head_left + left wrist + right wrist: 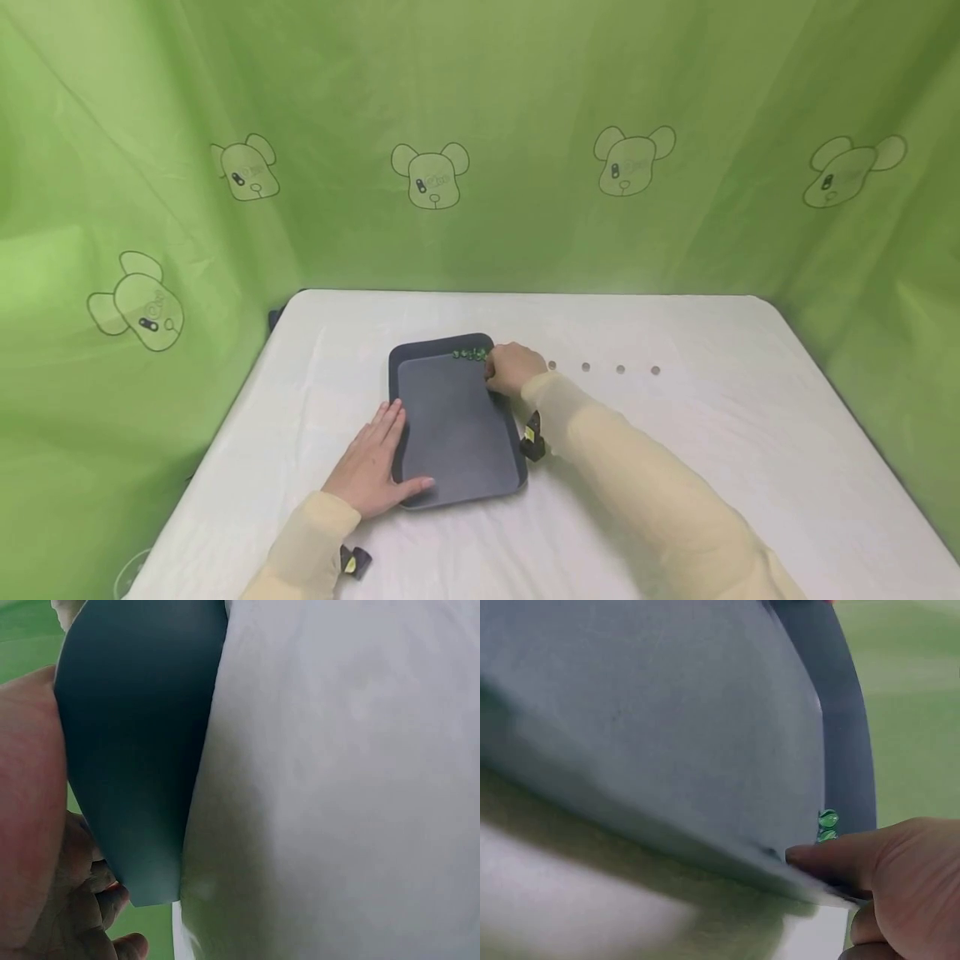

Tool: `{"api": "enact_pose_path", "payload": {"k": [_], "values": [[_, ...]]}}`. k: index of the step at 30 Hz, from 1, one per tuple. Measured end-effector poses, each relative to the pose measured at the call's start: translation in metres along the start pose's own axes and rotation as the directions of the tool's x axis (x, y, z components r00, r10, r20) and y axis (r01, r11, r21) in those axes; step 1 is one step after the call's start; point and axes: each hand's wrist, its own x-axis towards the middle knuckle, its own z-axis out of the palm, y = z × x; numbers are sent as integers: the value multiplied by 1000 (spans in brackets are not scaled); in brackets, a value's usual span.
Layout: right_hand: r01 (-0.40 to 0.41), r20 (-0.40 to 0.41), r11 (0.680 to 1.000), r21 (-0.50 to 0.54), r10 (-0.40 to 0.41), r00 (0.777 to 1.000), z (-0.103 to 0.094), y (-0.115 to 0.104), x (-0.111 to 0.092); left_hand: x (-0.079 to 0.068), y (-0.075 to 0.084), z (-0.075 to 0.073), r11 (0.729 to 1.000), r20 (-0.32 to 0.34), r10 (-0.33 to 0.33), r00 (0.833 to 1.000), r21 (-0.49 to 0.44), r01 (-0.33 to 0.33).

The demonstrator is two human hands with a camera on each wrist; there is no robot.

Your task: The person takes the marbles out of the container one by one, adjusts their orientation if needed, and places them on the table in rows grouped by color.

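A dark grey rectangular tray (461, 425) lies between both hands on the white-covered table. Several green glass marbles (468, 354) cluster along its far wall near the far right corner. My right hand (516, 368) grips the tray's right rim near that corner, its thumb (829, 857) inside the rim and the other fingers outside. Two green marbles (828, 819) show beside that thumb in the right wrist view. My left hand (371, 471) rests on the near left corner, fingers extended along the left rim and thumb across the near rim. The left wrist view shows the tray's outer wall (142, 750).
Several small grey round pieces (586, 367) stand in a row on the white tablecloth (712, 458), right of the right hand. Green curtains (525, 242) printed with bear heads enclose the table's back and sides.
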Motion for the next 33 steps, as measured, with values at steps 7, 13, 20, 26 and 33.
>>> {"api": "enact_pose_path", "payload": {"k": [7, 13, 20, 26, 33], "values": [[59, -20, 996, 68, -58, 998, -9, -1, -11, 1, 0, 3, 1000, -8, 8, 1000, 3, -8], [125, -72, 981, 145, -116, 991, -25, 9, -29, 1, 0, 6, 1000, -10, 11, 1000, 2, -11], [157, -154, 955, 253, -120, 981, -37, 55, -51, 0, 0, 3, 1000, -16, 23, 1000, -3, -23], [84, -176, 957, 276, -36, 984, -25, 104, -66, 0, -2, 5, 1000, -43, 28, 999, -5, -28], [17, -142, 948, 317, 29, 989, -10, 125, -75, 1, -1, 5, 1000, -33, 30, 999, 1, -30]]}}
